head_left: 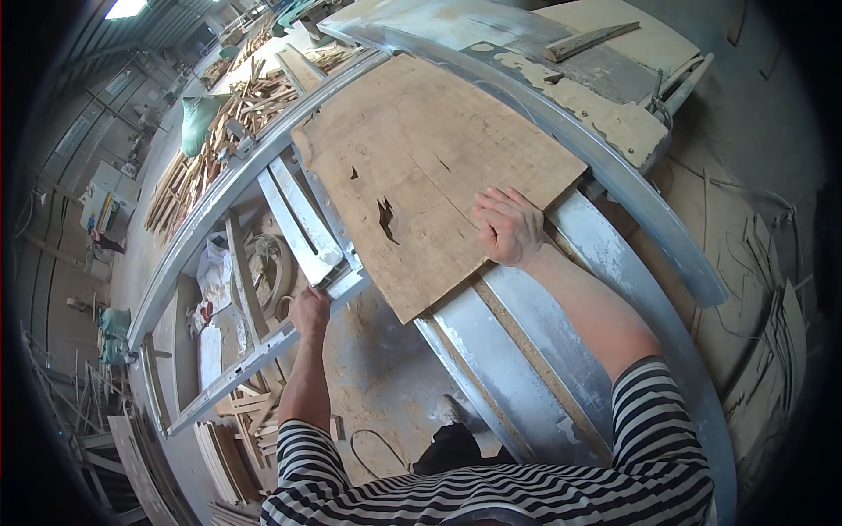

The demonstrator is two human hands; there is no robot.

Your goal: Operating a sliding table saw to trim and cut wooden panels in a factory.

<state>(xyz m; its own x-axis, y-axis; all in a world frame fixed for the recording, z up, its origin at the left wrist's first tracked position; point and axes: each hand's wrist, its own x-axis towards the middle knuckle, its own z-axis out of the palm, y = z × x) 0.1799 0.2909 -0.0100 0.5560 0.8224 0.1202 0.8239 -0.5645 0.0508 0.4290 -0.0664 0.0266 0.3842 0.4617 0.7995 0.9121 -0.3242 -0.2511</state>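
Observation:
A large flat wooden board (421, 167) with dark holes and a long crack lies on a worn metal machine table. My right hand (509, 226) rests at the board's near edge, its fingers curled down against the top face. Whatever lies under those fingers is hidden. Off to the left, my left hand (309, 311) is closed around the front bar of a metal frame (254, 362), beside the end of a slotted metal rail (303, 223). The palm side of this hand does not show.
Long grey metal strips (513, 351) with dusty grooves run toward me under the board. A curved metal rail (649, 210) borders the right side. Beyond it, a wood offcut (592, 41) lies on a dusty surface. Scrap wood (250, 114) is heaped at the far left.

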